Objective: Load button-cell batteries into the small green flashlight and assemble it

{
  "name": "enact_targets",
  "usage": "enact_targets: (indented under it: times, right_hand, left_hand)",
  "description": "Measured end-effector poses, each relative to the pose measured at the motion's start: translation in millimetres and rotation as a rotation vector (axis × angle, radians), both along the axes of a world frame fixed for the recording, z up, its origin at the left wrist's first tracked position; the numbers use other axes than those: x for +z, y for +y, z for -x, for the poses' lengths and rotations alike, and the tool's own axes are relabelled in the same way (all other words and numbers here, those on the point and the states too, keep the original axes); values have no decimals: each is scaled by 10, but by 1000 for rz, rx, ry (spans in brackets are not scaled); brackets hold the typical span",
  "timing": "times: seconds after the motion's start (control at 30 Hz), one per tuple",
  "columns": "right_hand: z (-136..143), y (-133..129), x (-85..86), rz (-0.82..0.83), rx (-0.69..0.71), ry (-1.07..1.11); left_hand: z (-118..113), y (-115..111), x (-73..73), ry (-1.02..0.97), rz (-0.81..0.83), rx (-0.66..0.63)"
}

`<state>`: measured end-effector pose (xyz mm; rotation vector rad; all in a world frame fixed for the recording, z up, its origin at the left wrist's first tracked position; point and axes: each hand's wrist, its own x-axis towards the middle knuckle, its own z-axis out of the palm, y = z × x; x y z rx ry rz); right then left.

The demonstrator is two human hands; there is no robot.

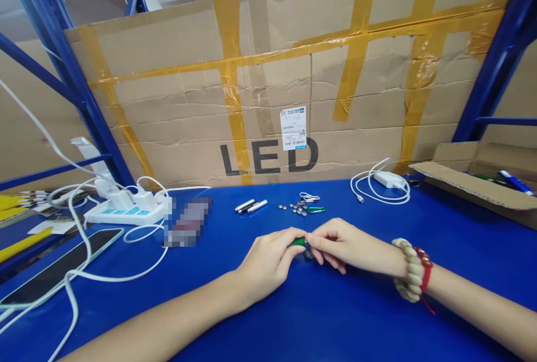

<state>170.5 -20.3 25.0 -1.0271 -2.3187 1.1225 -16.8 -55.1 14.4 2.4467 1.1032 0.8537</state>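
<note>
In the middle of the table, my left hand (274, 255) is closed around a small green tube (298, 241), mostly covered by the fingers. My right hand (335, 243) pinches at the tube's right end; the exact grip is hidden. Just under the fingertips shows a small dark piece (309, 254), too unclear to name. Beyond my hands lie several small silver button cells (298, 208) and a green carabiner (316, 210). A thin white looped cord (309, 197) is behind them. Silver and black metal tubes (257, 206) rest to their left.
A white power strip (126, 214) with plugs and trailing cables stands at left, near a phone (59, 267). A white adapter with a coiled cable (388, 181) lies back right. An open cardboard box (470, 183) is at far right. A large taped carton (268, 93) walls the back.
</note>
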Motion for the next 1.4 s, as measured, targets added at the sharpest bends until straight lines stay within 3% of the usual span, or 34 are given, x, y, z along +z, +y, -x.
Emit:
enact_targets:
  times: [0.2, 0.43, 0.73, 1.03, 1.4]
  right_hand:
    - [-20, 16, 24, -67, -21, 12]
    - [-51, 43, 99, -261, -175, 89]
    - [-55, 2, 158, -529, -88, 173]
    - [-43, 4, 125, -646, -48, 245]
    - [-33, 12, 130, -622, -13, 266]
  left_hand:
    - [-9, -4, -5, -31, 19, 10]
    - [-35, -43, 27, 10, 15, 63]
    - [-35, -6, -6, -67, 13, 51]
    - [-27, 6, -14, -129, 20, 6]
    - [-16, 3, -20, -108, 47, 19]
